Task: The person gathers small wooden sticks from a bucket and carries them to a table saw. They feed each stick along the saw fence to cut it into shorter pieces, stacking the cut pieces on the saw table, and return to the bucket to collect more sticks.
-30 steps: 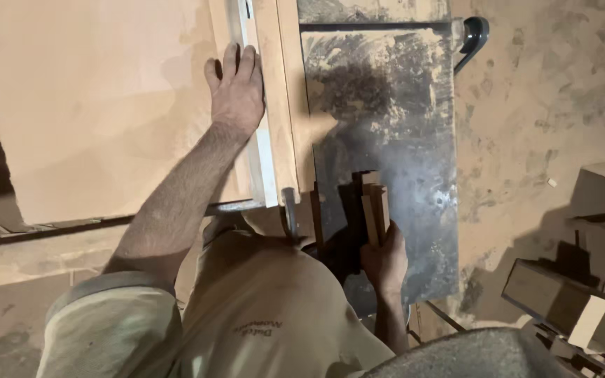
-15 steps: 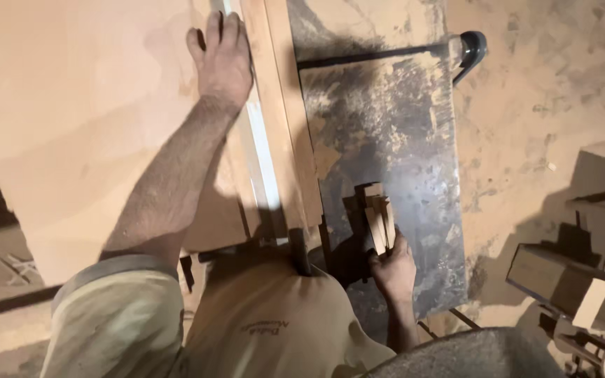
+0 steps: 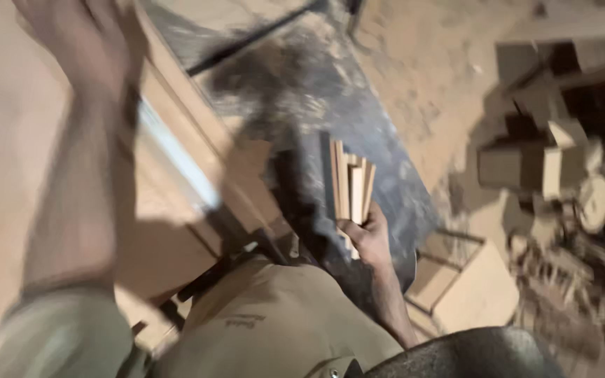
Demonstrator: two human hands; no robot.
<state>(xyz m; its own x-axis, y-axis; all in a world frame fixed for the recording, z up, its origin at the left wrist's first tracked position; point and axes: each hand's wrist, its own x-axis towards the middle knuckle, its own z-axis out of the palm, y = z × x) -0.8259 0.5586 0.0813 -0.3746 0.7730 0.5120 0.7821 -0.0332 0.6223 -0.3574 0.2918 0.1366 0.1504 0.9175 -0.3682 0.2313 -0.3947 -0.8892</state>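
Beside the dark, dust-strewn metal bench, the right hand is gripping a bundle of narrow wooden strips, fingers wrapped round their lower ends so that the strips are standing upright above the fist, just off the bench's near edge. Up at the top left, the left hand is lying on the large pale board, close to its long edge beside the wooden rail; the blur is too heavy to tell whether its fingers are spread or drawn together.

Judging from this, the bundle is looking slightly fanned at the top (the strips are not sitting flush), so a firmer wrap lower down, with the thumb pressing across the faces, would likely be keeping them from slipping past one another. The left palm would probably be doing best resting flat with weight near the board's edge, so the sheet is not skating on the sawdust. Offcut blocks are lying heaped on the floor to the right, well apart from both hands.
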